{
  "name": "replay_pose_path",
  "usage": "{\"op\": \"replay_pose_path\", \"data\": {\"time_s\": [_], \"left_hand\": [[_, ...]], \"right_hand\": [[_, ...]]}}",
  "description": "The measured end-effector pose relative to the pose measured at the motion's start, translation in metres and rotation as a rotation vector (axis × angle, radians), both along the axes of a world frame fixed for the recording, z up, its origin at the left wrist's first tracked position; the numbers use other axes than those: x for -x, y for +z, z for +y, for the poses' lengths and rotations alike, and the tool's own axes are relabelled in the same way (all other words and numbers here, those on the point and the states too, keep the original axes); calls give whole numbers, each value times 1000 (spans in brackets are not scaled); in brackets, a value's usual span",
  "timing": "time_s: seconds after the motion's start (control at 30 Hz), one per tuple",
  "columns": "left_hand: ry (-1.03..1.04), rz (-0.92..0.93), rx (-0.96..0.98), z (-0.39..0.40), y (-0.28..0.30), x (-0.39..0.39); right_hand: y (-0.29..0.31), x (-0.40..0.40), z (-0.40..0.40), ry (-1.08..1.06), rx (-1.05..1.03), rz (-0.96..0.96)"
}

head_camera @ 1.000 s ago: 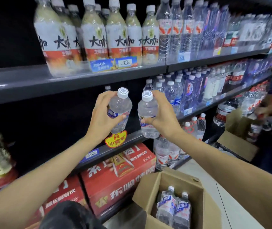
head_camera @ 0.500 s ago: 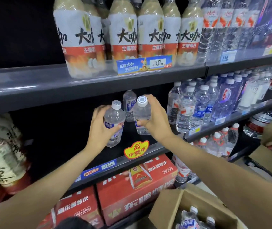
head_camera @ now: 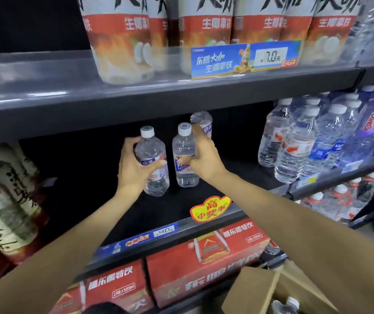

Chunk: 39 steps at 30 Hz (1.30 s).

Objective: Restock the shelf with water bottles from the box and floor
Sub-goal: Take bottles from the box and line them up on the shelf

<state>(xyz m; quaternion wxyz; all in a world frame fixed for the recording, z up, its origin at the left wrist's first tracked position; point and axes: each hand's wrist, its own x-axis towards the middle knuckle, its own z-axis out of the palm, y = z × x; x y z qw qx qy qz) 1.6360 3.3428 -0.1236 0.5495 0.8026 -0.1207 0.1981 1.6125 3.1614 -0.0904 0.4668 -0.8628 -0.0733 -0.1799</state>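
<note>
Both hands reach into the dark shelf (head_camera: 149,214) bay. The left hand (head_camera: 133,168) has its fingers clamped on one upright bottle (head_camera: 155,164); the right hand (head_camera: 204,159) grips a second bottle (head_camera: 182,155) beside it. A third bottle (head_camera: 201,123) stands just behind. Both held bottles look about seated, axes vertical. The box (head_camera: 256,291) sits below right.

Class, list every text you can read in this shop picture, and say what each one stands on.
"7.0元": blue price tag, upper shelf edge.
"高中奖率": yellow-red sticker, middle shelf edge.
"24瓶 x 500ml": red cartons.
"生椰拿铁": tall bottle labels.
Held water bottles: labels too blurred.
</note>
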Motion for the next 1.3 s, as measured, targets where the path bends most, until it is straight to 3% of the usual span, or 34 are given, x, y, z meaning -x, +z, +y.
{"op": "replay_pose_path", "data": {"time_s": [0.23, 0.43, 0.73, 1.3], "left_hand": [[-230, 68, -174, 31, 0, -7], [-91, -50, -191, 10, -10, -13], [51, -100, -244, 2, -20, -50], [138, -135, -313, -11, -26, -96]], "right_hand": [[-4, -25, 0, 45, 44, 105], [-13, -30, -13, -117, 273, 53], [-6, -64, -10, -176, 448, 0], [-1, -111, -21, -266, 740, -5]]}}
